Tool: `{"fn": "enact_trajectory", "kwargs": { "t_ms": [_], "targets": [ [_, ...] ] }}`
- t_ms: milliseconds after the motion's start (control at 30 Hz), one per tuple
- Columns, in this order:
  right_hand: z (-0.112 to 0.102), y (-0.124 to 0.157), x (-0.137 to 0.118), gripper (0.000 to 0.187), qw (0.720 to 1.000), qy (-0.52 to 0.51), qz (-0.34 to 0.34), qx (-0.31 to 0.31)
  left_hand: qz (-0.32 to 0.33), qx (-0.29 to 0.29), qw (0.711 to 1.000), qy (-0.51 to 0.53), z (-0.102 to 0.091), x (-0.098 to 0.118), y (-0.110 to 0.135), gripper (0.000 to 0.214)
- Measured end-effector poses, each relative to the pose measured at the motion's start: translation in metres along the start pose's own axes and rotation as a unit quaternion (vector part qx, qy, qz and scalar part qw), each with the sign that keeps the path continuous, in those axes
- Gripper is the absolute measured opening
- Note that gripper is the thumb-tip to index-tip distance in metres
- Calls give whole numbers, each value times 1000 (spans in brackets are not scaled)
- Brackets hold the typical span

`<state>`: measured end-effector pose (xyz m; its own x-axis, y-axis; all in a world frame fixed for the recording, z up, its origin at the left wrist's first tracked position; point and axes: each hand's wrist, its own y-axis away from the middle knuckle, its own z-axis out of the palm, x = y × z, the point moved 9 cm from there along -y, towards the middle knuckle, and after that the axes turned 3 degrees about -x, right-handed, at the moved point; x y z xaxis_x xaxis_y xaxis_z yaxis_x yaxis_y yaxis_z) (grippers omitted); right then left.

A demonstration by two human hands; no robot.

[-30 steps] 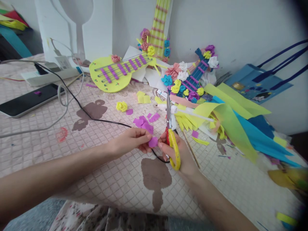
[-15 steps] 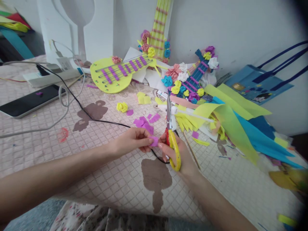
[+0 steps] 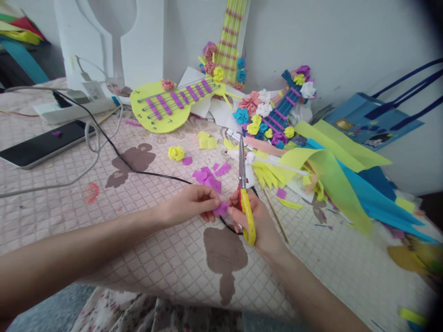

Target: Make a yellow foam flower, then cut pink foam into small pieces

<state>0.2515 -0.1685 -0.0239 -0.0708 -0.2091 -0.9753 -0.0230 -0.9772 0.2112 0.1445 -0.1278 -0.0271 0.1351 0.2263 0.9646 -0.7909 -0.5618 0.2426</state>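
Observation:
Between my two hands is a small purple paper piece (image 3: 221, 209). My left hand (image 3: 197, 203) pinches its left side with thumb and fingers. At its right edge are the thumb and fingertips of my right hand (image 3: 254, 221), which also holds a pair of scissors (image 3: 247, 207) with yellow and red handles, blades pointing away from me. The blades look closed. Just beyond my hands lies a pile of purple paper pieces (image 3: 207, 179). A yellow paper flower (image 3: 176, 153) sits to their left, near a few yellow paper squares (image 3: 206, 140).
Paper guitars (image 3: 162, 110) with flowers stand at the back. Yellow and blue paper sheets (image 3: 346, 161) and a blue bag (image 3: 370, 120) are at right. A black cable (image 3: 155, 175) runs beneath my hands. A phone (image 3: 41, 143) and power strip (image 3: 72, 110) lie left; a thin stick (image 3: 276, 216) lies right.
The purple piece has turned slightly between my fingertips. The scissors have tilted a little, their handles shifting slightly left. Both hands stay in nearly the same place.

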Motion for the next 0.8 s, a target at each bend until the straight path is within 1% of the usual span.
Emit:
{"fn": "enact_trajectory", "kwargs": {
  "t_ms": [67,133,233,300,367,433,500,600,700,800],
  "targets": [
    [-1,0,1,25,1000,-8,-5,1,-1,5,1000,-1,-1,2,0,35],
    [-3,-1,1,26,1000,-15,-9,8,12,10,1000,-26,-1,5,1,37],
    [-3,-1,2,27,1000,-20,-10,9,59,23,992,-106,2,12,4,33],
    [-2,0,2,28,1000,-19,-8,8,86,46,981,-166,2,15,6,30],
    [-2,0,3,29,1000,-18,-3,10,90,65,976,-188,1,15,7,25],
    [-1,0,4,30,1000,-17,-1,7,82,66,983,-147,-1,13,6,23],
    [-1,0,3,31,1000,-16,-4,2,69,60,993,-78,-4,12,4,23],
    [1,2,1,33,1000,-2,-7,-21,67,76,995,-9,-13,17,3,23],
    [5,5,-9,34,995,76,-32,-53,95,107,989,20,-25,27,6,23],
    [7,9,-16,34,978,188,-53,-70,131,144,980,29,-34,38,12,21]
  ]
}}
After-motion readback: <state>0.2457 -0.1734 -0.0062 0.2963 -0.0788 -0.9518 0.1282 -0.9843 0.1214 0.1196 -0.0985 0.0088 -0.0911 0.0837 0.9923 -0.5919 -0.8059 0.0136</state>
